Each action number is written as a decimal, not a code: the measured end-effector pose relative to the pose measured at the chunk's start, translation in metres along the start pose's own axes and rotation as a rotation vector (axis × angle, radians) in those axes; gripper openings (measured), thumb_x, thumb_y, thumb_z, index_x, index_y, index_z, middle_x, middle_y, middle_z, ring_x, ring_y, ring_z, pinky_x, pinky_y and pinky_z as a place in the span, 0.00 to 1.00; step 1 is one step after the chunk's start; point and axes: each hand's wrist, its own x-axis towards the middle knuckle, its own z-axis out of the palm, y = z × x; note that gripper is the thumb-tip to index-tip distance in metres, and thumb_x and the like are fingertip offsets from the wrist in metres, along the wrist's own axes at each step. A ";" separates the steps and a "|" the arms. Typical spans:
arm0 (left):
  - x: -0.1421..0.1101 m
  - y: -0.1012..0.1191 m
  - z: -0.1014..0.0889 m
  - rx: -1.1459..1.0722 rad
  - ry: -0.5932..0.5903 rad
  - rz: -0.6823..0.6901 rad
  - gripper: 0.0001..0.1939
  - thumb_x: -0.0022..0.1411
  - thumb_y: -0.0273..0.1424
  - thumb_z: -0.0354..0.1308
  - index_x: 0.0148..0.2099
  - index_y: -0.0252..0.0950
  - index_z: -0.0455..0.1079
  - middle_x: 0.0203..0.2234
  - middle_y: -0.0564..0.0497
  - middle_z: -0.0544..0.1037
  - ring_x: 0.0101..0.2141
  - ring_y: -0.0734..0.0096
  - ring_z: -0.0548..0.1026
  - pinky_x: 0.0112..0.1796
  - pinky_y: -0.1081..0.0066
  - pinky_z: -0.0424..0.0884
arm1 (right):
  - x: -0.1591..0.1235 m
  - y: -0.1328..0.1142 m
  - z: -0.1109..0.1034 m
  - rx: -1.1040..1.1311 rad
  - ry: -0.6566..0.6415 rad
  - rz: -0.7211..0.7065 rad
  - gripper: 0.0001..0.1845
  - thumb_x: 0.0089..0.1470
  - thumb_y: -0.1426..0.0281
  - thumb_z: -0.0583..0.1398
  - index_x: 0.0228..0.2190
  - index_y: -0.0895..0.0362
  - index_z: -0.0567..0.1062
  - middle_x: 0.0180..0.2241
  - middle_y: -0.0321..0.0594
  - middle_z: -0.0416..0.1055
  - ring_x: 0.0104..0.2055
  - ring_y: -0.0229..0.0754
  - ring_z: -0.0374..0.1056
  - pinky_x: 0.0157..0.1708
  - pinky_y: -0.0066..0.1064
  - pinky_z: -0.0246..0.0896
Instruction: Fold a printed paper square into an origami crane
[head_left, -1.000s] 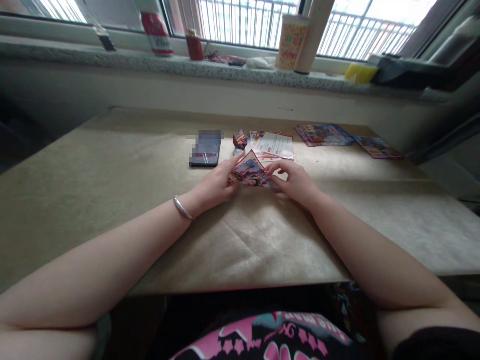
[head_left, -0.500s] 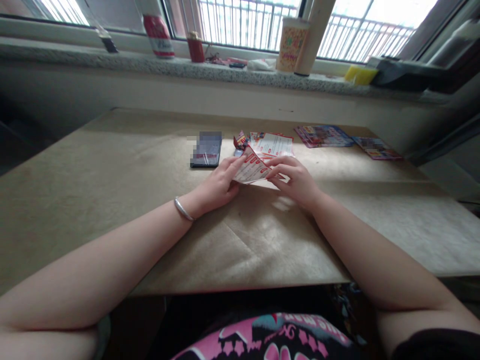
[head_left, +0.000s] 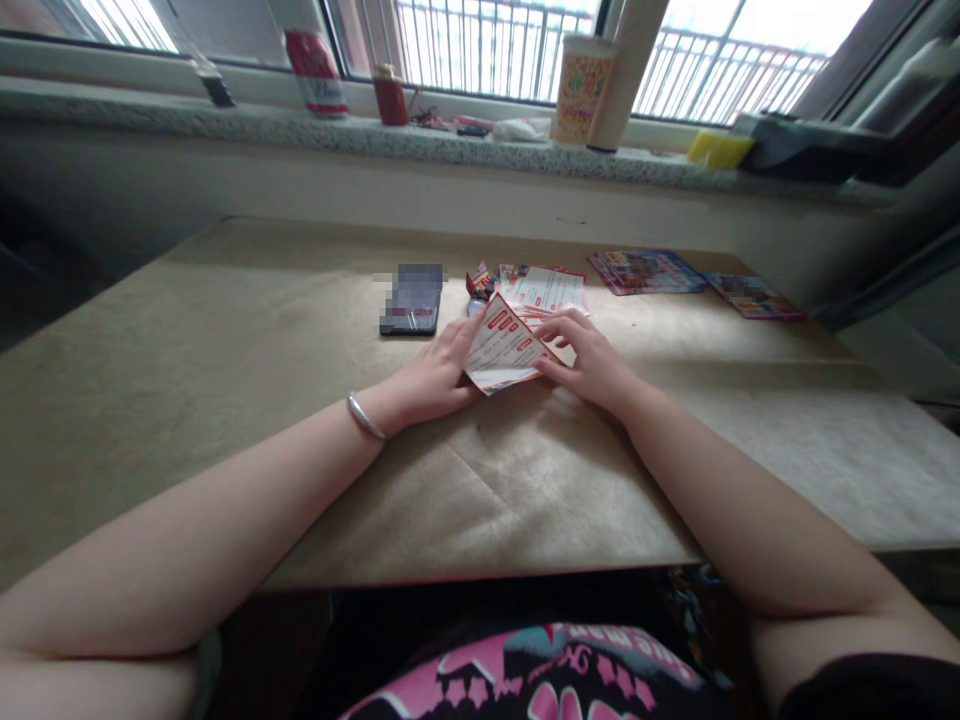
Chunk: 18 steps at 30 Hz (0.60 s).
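A white paper leaflet with red print is held between both hands just above the brown table, its printed back facing me. My left hand pinches its left edge; a silver bangle circles that wrist. My right hand grips the leaflet's right edge with curled fingers. Behind the hands lies a small pile of similar red-and-white leaflets and a crumpled colourful piece.
A dark phone lies left of the pile. Colourful leaflets and another sheet lie at the back right. The windowsill carries a red can, a small red bottle, a patterned cup and yellow sponges.
The leaflet was turned over from its colourful picture side to its white, red-printed side and brought a little lower and nearer. Both hands kept hold of it.
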 end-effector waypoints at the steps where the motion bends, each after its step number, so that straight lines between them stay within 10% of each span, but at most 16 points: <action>1: 0.000 -0.001 0.001 0.000 -0.005 -0.011 0.51 0.58 0.38 0.58 0.71 0.32 0.28 0.67 0.35 0.47 0.65 0.48 0.51 0.64 0.51 0.51 | 0.000 0.001 0.000 -0.018 -0.036 0.023 0.20 0.50 0.64 0.64 0.45 0.54 0.73 0.48 0.47 0.69 0.45 0.46 0.68 0.44 0.41 0.68; 11: 0.002 -0.003 0.003 -0.039 -0.026 -0.095 0.52 0.54 0.32 0.58 0.71 0.28 0.30 0.67 0.34 0.48 0.65 0.47 0.52 0.63 0.52 0.53 | -0.003 0.009 0.002 0.031 -0.201 0.067 0.54 0.43 0.62 0.69 0.66 0.54 0.50 0.53 0.49 0.70 0.56 0.54 0.65 0.56 0.47 0.59; 18: 0.003 -0.004 0.003 -0.111 0.021 -0.145 0.51 0.52 0.26 0.57 0.71 0.31 0.31 0.61 0.35 0.62 0.60 0.52 0.64 0.60 0.54 0.60 | 0.001 0.009 0.001 -0.191 -0.165 0.092 0.22 0.51 0.71 0.60 0.50 0.54 0.74 0.46 0.44 0.76 0.48 0.50 0.69 0.48 0.41 0.64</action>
